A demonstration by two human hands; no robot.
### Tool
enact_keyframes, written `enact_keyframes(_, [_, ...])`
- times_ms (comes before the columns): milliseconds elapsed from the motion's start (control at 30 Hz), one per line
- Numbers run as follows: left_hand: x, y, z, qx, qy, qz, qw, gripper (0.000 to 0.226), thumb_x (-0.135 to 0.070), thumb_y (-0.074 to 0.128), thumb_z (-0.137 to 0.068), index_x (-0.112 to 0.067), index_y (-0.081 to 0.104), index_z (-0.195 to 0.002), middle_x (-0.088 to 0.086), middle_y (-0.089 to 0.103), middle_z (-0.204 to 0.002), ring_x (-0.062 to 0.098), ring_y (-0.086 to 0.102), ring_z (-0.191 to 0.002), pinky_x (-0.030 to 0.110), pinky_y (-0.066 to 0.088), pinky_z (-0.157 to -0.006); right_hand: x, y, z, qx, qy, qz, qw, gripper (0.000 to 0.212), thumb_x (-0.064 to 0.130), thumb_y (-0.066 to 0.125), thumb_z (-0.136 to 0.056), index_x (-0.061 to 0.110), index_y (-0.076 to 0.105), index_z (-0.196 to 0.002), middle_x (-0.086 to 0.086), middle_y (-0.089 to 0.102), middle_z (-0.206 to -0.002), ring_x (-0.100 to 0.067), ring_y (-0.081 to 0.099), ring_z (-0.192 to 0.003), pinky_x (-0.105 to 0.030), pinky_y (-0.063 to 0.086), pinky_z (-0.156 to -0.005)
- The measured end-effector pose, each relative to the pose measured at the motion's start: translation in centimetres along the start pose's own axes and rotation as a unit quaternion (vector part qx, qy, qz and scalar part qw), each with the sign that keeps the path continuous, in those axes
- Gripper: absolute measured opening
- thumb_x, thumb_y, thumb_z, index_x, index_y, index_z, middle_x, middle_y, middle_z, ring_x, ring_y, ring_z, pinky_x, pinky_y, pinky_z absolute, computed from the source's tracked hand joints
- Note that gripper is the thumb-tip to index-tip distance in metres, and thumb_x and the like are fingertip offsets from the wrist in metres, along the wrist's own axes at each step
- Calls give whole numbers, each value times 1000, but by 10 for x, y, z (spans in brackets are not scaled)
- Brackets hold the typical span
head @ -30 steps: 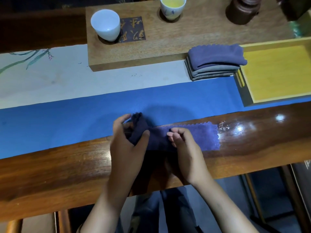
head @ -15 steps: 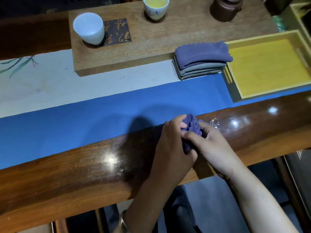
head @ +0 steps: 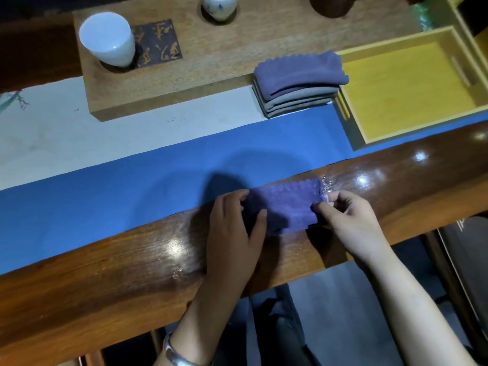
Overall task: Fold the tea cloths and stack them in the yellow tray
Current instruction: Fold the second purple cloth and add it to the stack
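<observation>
Here, the left hand (head: 232, 220) lay on the purple cloth's (head: 284, 204) left end, thumb and fingers partly closed on it. The right hand (head: 348, 215) pinched the cloth's right edge. Cloth: folded, flat on the worktop (head: 105, 273), long axis left to right. Yellow tray (head: 406, 88): far right, a cloth stack (head: 298, 83) touching it.
</observation>
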State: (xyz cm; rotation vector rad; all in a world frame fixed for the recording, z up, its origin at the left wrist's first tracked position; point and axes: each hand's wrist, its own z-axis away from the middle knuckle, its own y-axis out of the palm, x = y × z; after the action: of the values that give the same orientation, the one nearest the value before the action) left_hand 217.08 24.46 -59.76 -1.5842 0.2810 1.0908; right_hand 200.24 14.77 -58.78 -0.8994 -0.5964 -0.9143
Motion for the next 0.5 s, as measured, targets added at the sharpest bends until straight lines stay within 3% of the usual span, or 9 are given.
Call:
enact_keyframes(100, [1,1,-1,10,-48,3,999,44,-32,69,-84,-13,52,-120,1,52,-114,16,55,-96,28,47,-82,-4,0,1,-50,-17,79,995,15,16,67,-78,11,56,-69,3,55,-59,-22,56,-60,-36,47,-66])
enact_keyframes(167, [0,3,-2,31,-93,21,995,49,-41,69,-82,-18,49,-120,-3,55,-111,13,56,-92,22,44,-77,-5,1,1,-80,-38,153,984,23,19,67,-77,15,50,-63,4,53,-55,-15,52,-56,-29,39,-54])
enact_keyframes(233, [0,7,-3,54,-133,23,989,51,-47,69,-80,-18,50,-118,-2,60,-109,17,59,-95,25,44,-76,-5,5,1,-91,-44,199,975,28,20,66,-78,17,44,-61,3,52,-56,-10,50,-56,-26,34,-51])
enact_keyframes(400, [-2,14,-6,46,-168,-13,985,55,-58,69,-74,-17,56,-107,-3,63,-98,18,59,-93,24,34,-68,-7,9,-2,-77,-33,215,973,27,23,66,-80,13,44,-67,0,53,-61,-10,49,-60,-23,35,-53])
enact_keyframes(500, [-1,14,-11,70,-187,48,979,45,-49,72,-77,-14,59,-103,-7,63,-88,13,60,-84,20,35,-62,-8,6,0,-64,-26,211,975,26,25,66,-79,20,43,-69,4,54,-61,-7,50,-61,-23,32,-52])
